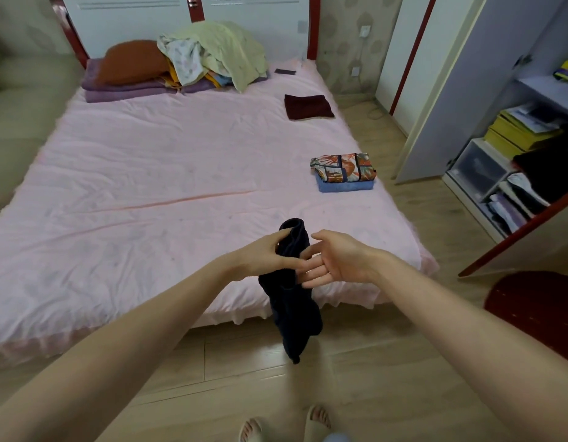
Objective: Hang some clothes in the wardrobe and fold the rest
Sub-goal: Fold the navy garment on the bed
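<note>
Left hand: the left hand (269, 255) is at about 6 o'clock of the view, above the near edge of the bed. Its thumb and fingers are curled around the upper part of the dark garment and grasp it.
Right hand: the right hand (335, 260) is just beside the left one, toward 3 o'clock from it. The palm faces left, the fingers are straight and relaxed, and their tips touch the dark garment; this hand grasps nothing.
Dark garment: the dark navy garment (292, 301) hangs down from the left hand, bunched and twisted. Its top end stands a little above the thumb, and its lower end hangs in front of the wooden floor (356, 378).
Bed: the bed (148, 186) with a pink sheet fills the middle and the 9 o'clock side.
Folded stack: toward 2 o'clock from the hands, near the right edge of the bed, a folded patterned cloth (343, 167) lies on a folded blue cloth (344, 186).
Maroon cloth: a folded maroon cloth (308, 106) lies farther away, at about 1 o'clock.
Unfolded pile: at 12 o'clock, by the headboard, a heap of loose clothes (218, 51) lies beside a brown pillow (132, 62).
Wardrobe: the open wardrobe (512, 148) stands at 3 o'clock, with things on its shelves.
</note>
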`<state>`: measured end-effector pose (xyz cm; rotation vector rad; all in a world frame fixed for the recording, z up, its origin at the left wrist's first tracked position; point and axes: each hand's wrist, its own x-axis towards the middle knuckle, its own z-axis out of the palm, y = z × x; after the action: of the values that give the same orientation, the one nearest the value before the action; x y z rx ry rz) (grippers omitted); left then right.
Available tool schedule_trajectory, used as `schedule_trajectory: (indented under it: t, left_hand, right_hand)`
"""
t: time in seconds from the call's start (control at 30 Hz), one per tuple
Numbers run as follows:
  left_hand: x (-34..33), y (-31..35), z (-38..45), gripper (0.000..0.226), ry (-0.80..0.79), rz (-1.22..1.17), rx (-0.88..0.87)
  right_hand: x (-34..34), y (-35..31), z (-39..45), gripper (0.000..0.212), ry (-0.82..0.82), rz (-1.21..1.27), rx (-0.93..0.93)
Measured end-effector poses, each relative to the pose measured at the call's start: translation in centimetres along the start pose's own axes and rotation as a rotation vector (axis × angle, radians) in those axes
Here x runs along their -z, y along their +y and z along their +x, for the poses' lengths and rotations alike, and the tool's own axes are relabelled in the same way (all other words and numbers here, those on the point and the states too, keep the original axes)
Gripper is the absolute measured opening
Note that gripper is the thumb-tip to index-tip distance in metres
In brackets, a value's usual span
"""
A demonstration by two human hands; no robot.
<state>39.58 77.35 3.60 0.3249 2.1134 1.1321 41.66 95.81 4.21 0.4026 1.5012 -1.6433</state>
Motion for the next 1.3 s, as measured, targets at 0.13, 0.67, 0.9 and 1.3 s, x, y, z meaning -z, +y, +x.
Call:
schedule_trajectory:
  t: [0.13, 0.67, 0.9, 1.3]
  left_hand:
    - [1.0, -0.4, -0.7, 0.075, -0.027, 0.239, -0.068]
    - [1.0, -0.6, 0.2, 0.092, -0.045, 0.668, 0.036]
    - [1.4, -0.2, 0.7, 0.033, 0.160, 0.925, 0.069]
    - [2.6, -0.5, -0.2, 0.044, 0.401, 0.854, -0.109]
  right_hand:
    - [1.5, -1.2, 0.4, 0.050, 0.219, -0.338, 0.039]
    - [0.7, -3.7, 4.3, 0.018, 0.554, -0.657, 0.160]
    - [-1.0, -4.3, 3.8, 0.004, 0.619, -0.703, 0.190]
    - [-2.8, -4.9, 2.7, 0.020, 0.599, -0.275, 0.463]
